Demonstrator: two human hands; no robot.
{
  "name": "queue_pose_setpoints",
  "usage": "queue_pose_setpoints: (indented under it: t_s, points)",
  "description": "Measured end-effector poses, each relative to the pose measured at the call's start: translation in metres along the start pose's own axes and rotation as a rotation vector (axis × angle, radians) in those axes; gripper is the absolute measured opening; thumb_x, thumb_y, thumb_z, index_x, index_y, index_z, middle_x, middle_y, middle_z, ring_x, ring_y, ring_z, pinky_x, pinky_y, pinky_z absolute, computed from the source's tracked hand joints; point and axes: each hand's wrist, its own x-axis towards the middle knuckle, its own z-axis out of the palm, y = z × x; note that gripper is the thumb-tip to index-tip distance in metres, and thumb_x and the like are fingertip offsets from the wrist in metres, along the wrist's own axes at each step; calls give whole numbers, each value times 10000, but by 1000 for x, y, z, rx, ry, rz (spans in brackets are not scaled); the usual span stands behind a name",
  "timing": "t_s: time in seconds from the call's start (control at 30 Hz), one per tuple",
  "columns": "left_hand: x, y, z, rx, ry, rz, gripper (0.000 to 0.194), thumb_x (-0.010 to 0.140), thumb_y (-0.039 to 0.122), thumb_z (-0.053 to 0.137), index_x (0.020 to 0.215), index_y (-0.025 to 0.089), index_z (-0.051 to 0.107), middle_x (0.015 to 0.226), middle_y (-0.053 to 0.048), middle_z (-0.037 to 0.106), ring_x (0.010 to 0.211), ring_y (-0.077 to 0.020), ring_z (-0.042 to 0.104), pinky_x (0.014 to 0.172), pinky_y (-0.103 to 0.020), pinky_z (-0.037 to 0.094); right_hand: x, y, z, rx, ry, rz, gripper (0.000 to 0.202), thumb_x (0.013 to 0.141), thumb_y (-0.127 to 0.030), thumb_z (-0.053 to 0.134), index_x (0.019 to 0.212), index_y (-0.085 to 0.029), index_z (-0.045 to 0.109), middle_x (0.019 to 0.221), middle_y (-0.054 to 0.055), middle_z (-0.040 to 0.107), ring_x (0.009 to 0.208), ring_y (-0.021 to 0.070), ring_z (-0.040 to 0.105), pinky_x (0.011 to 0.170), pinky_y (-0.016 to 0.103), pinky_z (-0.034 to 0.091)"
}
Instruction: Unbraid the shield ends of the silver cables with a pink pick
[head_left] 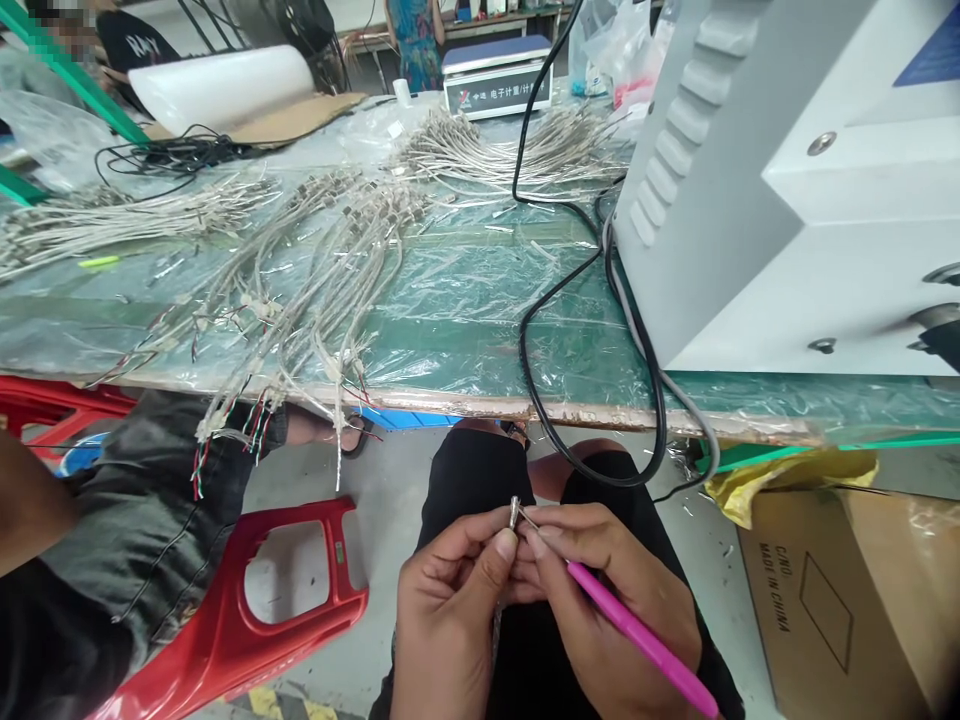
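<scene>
My left hand (461,590) is closed, pinching a small silvery metal connector (514,512) between thumb and forefinger. A pale cable (496,630) seems to run down from it beside the palm. My right hand (622,590) grips a pick with a pink handle (637,635) the way one holds a pen. Its thin metal tip (528,518) meets or nearly meets the connector; whether they touch I cannot tell. Both hands are close together above my lap, below the table edge. The connector's inner detail is too small to make out.
Bundles of pale cables (360,230) lie on the film-covered green table (450,340), some ends hanging over its edge. A white machine (720,250) with black cords (525,350) stands right. Beside me are a red stool (225,620), a seated person's leg (172,500) and a cardboard box (825,600).
</scene>
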Motion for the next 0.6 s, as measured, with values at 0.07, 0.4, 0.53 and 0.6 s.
queue_pose_setpoints:
  t_s: [0.07,0.4,0.53,0.6]
  points:
    - [-2,2,0,32,-21,-28,169,738,256,846,887,179,830,681,-58,757,525,-160,681,510,-255,591,5,-1,0,3,14,-3,163,834,-33,677,862,-193,668,841,26,775,758,145,770,659,197,648]
    - [-8,9,-8,105,-91,-140,338,765,348,831,1088,249,811,579,-6,594,425,-6,267,407,-148,152,18,9,-3,-71,37,6,137,833,-62,688,810,-196,670,795,12,765,718,135,759,729,219,644]
    - [-8,10,-9,78,-98,-177,290,785,324,807,1061,236,819,557,4,568,432,-13,236,413,-166,131,22,11,-8,-80,90,75,127,846,-85,697,827,-210,679,830,9,759,735,137,754,685,220,639]
    - [-8,11,-10,63,-93,-180,282,788,315,800,1053,221,819,561,2,570,429,-12,233,415,-172,117,22,8,-11,-59,59,43,133,841,-81,699,826,-211,674,821,7,761,736,142,753,697,232,641]
